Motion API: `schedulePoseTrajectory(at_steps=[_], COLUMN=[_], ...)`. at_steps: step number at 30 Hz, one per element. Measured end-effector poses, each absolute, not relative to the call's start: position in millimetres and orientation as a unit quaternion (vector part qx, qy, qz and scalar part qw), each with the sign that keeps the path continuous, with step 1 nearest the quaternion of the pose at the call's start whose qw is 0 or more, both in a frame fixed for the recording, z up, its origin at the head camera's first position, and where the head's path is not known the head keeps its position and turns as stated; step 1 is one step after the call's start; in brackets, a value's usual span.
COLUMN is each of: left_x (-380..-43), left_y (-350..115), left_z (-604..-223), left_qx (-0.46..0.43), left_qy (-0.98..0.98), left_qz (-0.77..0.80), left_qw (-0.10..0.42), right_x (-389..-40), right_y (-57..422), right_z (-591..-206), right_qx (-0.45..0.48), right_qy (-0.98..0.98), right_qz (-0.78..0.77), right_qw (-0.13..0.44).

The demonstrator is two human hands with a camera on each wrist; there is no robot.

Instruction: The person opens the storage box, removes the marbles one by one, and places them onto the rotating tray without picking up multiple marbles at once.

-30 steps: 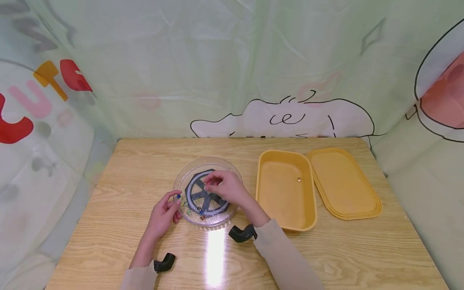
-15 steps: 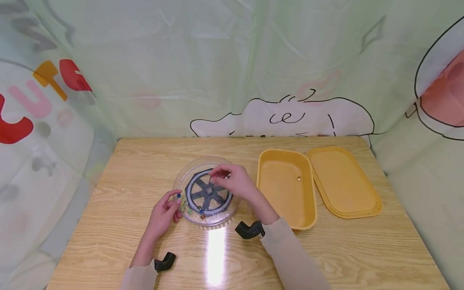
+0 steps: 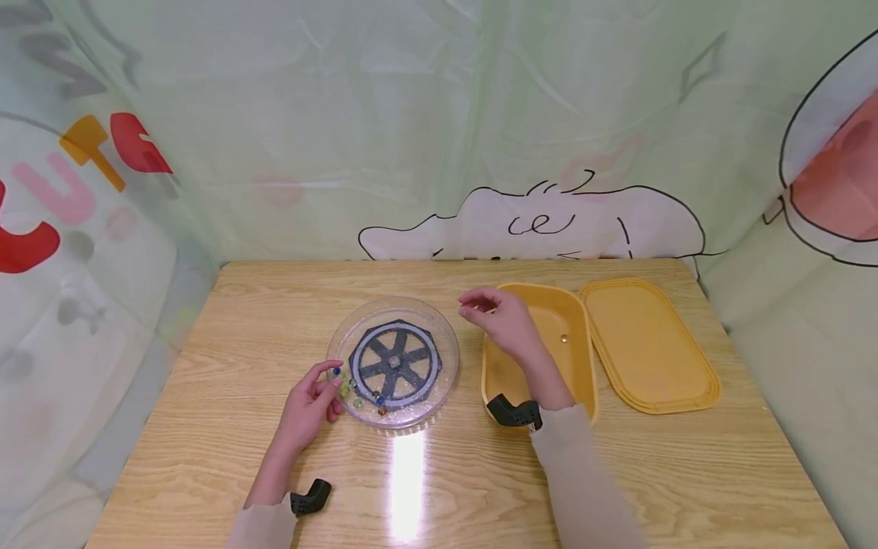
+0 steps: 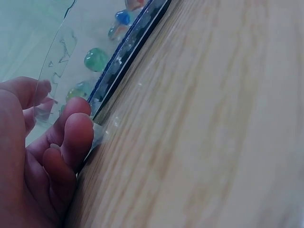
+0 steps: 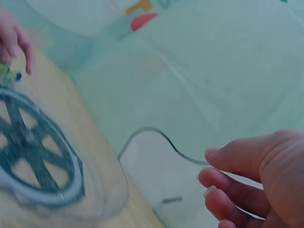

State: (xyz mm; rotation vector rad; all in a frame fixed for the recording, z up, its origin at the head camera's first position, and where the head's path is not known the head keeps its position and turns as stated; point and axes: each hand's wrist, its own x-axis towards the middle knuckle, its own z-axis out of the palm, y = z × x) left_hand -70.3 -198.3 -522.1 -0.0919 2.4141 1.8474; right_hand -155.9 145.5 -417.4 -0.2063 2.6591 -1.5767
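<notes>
A clear round dish [image 3: 449, 381] stands on the table, with a dark spoked wheel-like insert [image 3: 391, 389] bearing a pale ring. Several glass marbles, among them a green marble [image 4: 96, 60] and a blue marble [image 4: 122, 17], lie along its near left side. My left hand [image 3: 309, 404] grips the dish's rim at the left, its fingers around the clear wall. Above the left edge of a yellow box [image 3: 490, 374] hovers my right hand [image 3: 504, 320]. Its fingers are loosely bent, and nothing shows between thumb and fingertips in the right wrist view [image 5: 242, 175].
One small marble [image 3: 565, 338] lies in the yellow box. A yellow lid [image 3: 652, 347] rests flat on the table to its right. Behind the wooden table [image 3: 274, 305] hangs a pale printed curtain [image 3: 343, 137]. Each wrist bears a black camera mount [image 3: 312, 497].
My right hand has moved right, from over the dish's middle to the yellow box's left edge, uncovering the wheel-like insert. The left hand stays at the dish's rim.
</notes>
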Motion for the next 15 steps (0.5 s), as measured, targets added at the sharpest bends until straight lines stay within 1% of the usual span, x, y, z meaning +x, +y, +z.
schedulePoseTrajectory(at_steps=[3, 6, 9, 15], left_x=[-66.4, -62.9, -61.7, -61.7], left_y=[-193.8, -189.8, -189.1, -189.1], left_z=[-506.1, -491.5, -488.1, -487.8], left_qx=[-0.030, -0.026, -0.018, -0.019], left_qy=[0.795, 0.796, 0.793, 0.793], left_qz=[0.604, 0.602, 0.606, 0.606], left_qw=[0.055, 0.058, 0.057, 0.056], right_x=[-161.6, -166.2, -169.0, -166.1], right_y=[164.6, 184.3, 202.8, 226.1], right_z=[-424.3, -431.1, -436.1, -437.7], right_qx=[-0.049, -0.036, -0.028, -0.007], right_qy=[0.868, 0.879, 0.889, 0.906], right_qz=[-0.495, -0.475, -0.457, -0.418], right_qw=[0.007, 0.005, 0.018, 0.068])
